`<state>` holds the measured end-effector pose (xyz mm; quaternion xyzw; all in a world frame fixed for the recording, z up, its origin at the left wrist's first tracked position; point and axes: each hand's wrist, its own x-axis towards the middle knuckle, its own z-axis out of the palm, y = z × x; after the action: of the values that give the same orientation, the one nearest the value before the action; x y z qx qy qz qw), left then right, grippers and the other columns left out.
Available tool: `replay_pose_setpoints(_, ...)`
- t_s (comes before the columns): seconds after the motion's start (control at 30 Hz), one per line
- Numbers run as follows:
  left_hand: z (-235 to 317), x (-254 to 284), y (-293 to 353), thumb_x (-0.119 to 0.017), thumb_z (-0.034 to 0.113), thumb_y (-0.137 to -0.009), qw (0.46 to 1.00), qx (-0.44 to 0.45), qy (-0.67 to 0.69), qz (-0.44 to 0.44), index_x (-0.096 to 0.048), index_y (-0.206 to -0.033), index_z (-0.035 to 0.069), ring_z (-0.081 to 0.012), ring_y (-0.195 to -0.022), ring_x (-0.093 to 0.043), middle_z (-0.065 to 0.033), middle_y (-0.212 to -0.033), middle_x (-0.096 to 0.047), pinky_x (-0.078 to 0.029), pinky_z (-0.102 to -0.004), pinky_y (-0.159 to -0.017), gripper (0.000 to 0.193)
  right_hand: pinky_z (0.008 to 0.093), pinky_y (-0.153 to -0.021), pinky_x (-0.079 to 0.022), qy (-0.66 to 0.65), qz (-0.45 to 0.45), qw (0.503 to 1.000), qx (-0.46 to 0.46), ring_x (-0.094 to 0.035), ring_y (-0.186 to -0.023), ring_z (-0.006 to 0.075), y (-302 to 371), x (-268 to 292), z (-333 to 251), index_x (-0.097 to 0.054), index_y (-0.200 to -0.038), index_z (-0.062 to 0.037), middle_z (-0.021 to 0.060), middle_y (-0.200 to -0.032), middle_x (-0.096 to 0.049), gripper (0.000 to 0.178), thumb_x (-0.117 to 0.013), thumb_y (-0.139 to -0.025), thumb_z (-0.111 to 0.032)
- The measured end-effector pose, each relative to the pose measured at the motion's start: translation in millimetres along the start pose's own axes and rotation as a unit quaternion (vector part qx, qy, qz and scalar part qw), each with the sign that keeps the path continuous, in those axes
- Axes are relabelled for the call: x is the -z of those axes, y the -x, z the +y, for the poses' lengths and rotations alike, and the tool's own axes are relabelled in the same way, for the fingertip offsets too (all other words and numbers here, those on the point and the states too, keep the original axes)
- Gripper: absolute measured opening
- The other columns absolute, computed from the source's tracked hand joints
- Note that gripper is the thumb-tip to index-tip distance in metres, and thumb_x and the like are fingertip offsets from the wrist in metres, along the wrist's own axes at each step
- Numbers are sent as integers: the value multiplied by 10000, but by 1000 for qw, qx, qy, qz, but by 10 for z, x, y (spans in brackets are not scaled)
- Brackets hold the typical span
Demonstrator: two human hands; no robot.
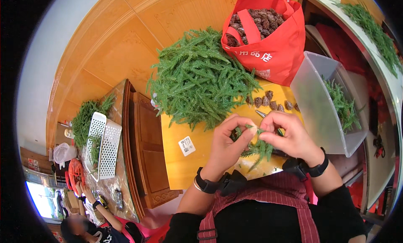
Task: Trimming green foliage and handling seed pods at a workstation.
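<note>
Over the near edge of a yellow tabletop (178, 167), my left hand (226, 144) and my right hand (290, 136) are close together. Both pinch a green artificial pine sprig (262, 150) between thumb and fingers, and its needles hang down below them. What exactly lies between the fingertips is partly hidden. Just beyond my hands a metal tool tip (260, 113) shows, perhaps pliers; the rest of it is covered. Several small brown pine cones (265, 101) lie loose behind that. A big heap of green pine sprigs (197, 75) fills the table's far left.
A red bag (277, 56) full of pine cones stands at the back. To the right, a clear plastic bin (308, 87) holds some sprigs. A white label (187, 146) lies at left. Another person (90, 226) works at a side table with a white perforated basket (110, 150).
</note>
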<state>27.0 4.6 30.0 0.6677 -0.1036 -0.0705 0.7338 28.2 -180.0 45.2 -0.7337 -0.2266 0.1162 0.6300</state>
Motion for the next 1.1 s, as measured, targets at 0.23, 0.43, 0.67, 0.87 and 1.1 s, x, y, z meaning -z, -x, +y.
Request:
replay_pose_setpoints(0.23,-41,36,10,-607,41,-798,993,-86,-75,-21,-583,-882,26,-44,-652,-492,7,-787,-446,-428,-155,-477,89,189,-619,-380,-243,-30,966,-77,-455,-697,27,21,-64,23,-497,-920,-33,-34,-771,-508,166,-617,-811,-69)
replay_pose_setpoints(0.43,-41,53,17,-609,29,-793,994,-68,-77,-31,-588,-878,22,-44,-650,-487,2,-790,-451,-434,-158,-477,88,223,-554,-391,41,72,996,45,-476,-648,68,10,-155,39,-505,-819,-30,-6,-713,-495,159,-648,-752,-48)
replay_pose_setpoints(0.67,35,41,28,-622,14,-756,970,-159,-183,29,-602,-846,11,-87,-654,-477,-18,-727,-479,-406,-204,-543,92,292,-460,-397,288,203,922,162,-503,-528,218,-45,-301,46,-492,-721,-43,71,-650,-477,186,-672,-679,-66)
replay_pose_setpoints(0.87,63,1,67,-635,13,-726,953,-190,-212,101,-607,-831,15,-127,-662,-474,-34,-689,-488,-362,-236,-612,108,305,-433,-397,386,223,861,243,-478,-463,219,-154,-276,36,-473,-636,-78,45,-592,-461,224,-693,-615,-109)
replay_pose_setpoints(1.1,90,-89,54,-626,16,-746,957,-186,-179,136,-595,-830,9,-120,-674,-469,-23,-705,-489,-361,-227,-619,90,299,-461,-393,412,260,836,250,-482,-481,207,-256,-267,29,-482,-636,-73,52,-599,-475,227,-696,-592,-135)
